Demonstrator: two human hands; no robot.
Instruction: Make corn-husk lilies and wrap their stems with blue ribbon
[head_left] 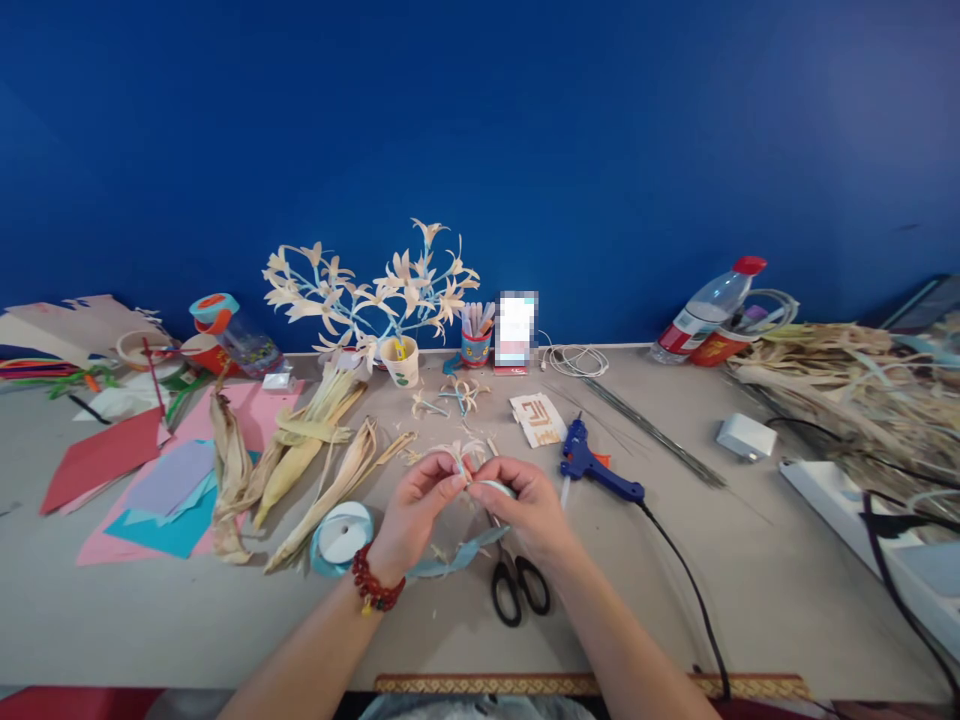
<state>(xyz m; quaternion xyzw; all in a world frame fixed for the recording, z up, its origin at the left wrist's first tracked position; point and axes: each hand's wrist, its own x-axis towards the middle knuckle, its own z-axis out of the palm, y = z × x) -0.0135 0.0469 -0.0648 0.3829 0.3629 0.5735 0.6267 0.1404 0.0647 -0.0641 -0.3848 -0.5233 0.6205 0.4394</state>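
My left hand (428,495), a red bead bracelet on its wrist, pinches a small pale corn husk flower (459,455). Close against it, the fingers of my right hand (523,497) are closed at the flower's base. A pale, rounded thing like a roll of tape (496,487) shows in the right hand, partly hidden by the fingers. Below the hands lie scissors (519,590) with black handles and a loose light-blue ribbon (457,560). The ribbon spool (343,535) rests beside my left wrist. Two small finished flowers (463,394) lie beyond the hands.
Corn husks (315,450) and coloured paper (161,530) cover the left. A paper cup (400,362) holds flower branches. At right are a blue glue gun (596,465) with a cord, thin wires (660,435), a tilted bottle (701,310) and a power strip (862,540).
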